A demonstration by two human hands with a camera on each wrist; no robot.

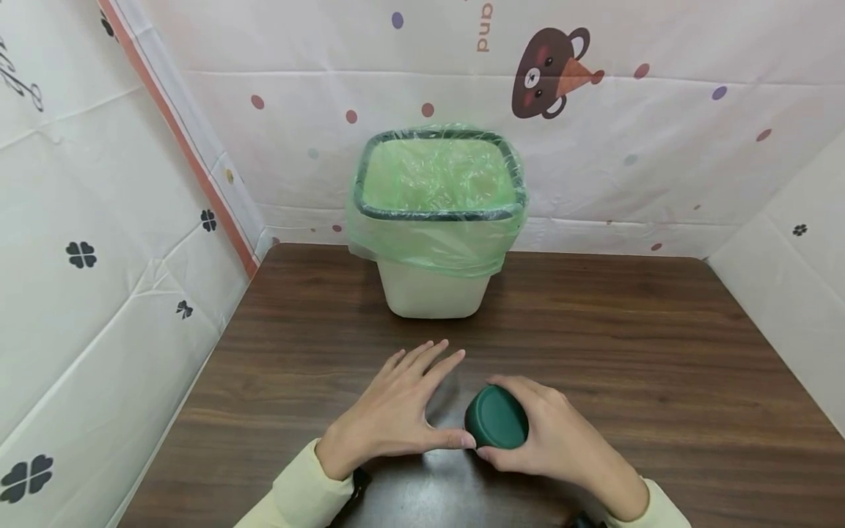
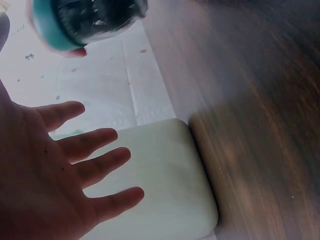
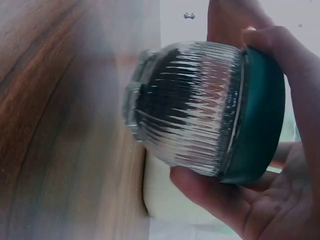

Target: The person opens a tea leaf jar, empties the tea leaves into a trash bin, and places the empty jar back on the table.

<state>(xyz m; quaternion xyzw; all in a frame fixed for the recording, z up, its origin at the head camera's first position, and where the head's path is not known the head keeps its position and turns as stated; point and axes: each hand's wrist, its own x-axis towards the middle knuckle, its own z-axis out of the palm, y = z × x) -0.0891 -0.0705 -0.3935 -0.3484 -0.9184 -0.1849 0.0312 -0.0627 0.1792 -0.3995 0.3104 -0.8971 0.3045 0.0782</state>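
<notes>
A ribbed clear jar (image 3: 185, 100) with a dark green lid (image 1: 498, 418) is in my right hand (image 1: 554, 433), low over the tabletop in front of me. Fingers and thumb grip it around the lid and upper side, lid upward. The right wrist view shows its knobbed base facing the wood. My left hand (image 1: 396, 418) reaches in from the left, fingers spread and fairly straight, nothing in its grasp. Its thumb tip overlaps the jar's left edge in the head view. In the left wrist view the palm and fingers (image 2: 115, 205) face the jar, which shows blurred at the top.
A cream bin (image 1: 436, 290) with a dark rim and a green plastic liner (image 1: 436, 242) stands behind the hands, near the back of the brown wooden table (image 1: 627, 352). White printed cloth (image 1: 297, 44) hangs behind and on both sides.
</notes>
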